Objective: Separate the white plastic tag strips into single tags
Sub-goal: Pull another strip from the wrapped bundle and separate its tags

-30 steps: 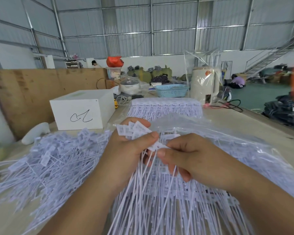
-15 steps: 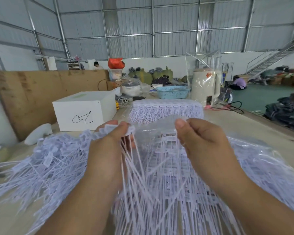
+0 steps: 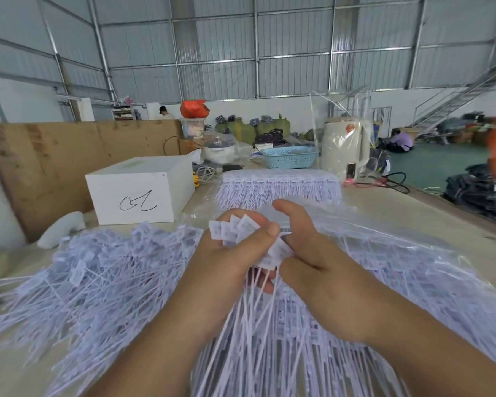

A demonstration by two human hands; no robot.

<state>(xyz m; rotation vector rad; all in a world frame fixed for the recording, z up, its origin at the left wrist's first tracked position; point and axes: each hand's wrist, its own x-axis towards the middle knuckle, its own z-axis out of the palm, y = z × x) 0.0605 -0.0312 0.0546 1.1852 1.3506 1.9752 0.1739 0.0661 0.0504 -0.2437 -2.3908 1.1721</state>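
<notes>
Half a second ago the hands were spread apart, stretching tags between them; now they have come together at the middle of the table [image 3: 413,213]. The left hand [image 3: 229,253] grips a fanned bunch of tags [image 3: 235,232], thumb curled over the flat heads, which point up and away while the thin tails hang down toward the near edge. The right hand [image 3: 321,270] pinches a tag head just beside the left thumb. Loose single tags [image 3: 98,270] lie heaped on the left, a bag of strips [image 3: 413,267] on the right.
</notes>
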